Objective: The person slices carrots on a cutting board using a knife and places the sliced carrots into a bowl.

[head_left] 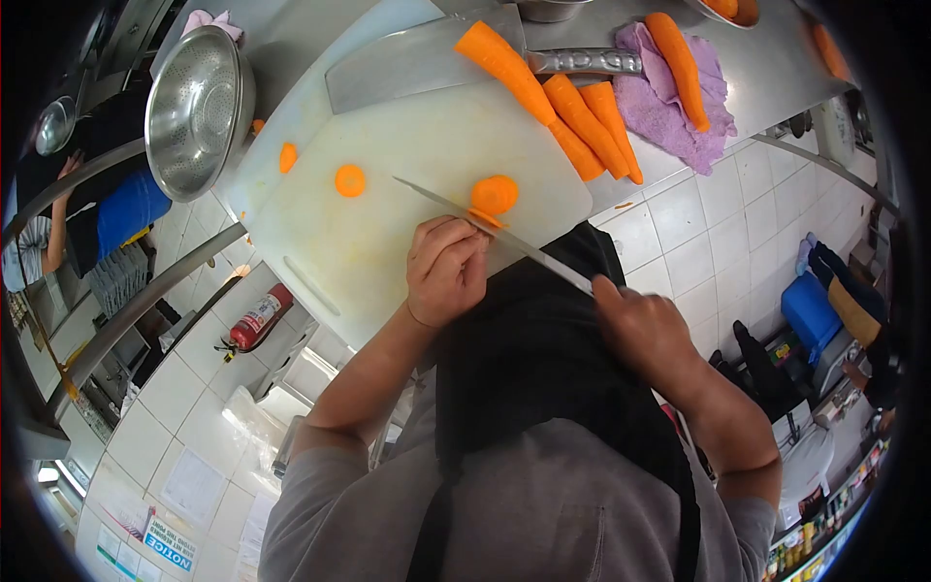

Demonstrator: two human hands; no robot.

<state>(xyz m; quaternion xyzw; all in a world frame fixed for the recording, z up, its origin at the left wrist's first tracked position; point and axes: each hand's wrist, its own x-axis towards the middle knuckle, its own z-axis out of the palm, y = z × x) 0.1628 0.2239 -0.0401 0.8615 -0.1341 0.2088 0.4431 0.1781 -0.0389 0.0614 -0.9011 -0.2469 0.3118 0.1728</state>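
Note:
My right hand [645, 330] is wrapped around the handle of a long, narrow knife [543, 260], its blade slanting up and left across the white cutting board [369, 262]. Against the blade, the curled fingers of my left hand [446, 272] pinch a carrot piece [488, 219], mostly hidden by the fingers and the knife. Just beyond the blade lie overlapping carrot slices [495, 194]. Farther left on the board are a round carrot slice [350, 180] and a smaller carrot bit [288, 157].
A wide cleaver [417, 68] lies across the board's far side. Several peeled carrots [587, 121] rest at its right edge, near a purple cloth [635, 58] with another carrot [679, 73] on it. A steel colander [199, 114] stands left. Other people are partly visible at both sides.

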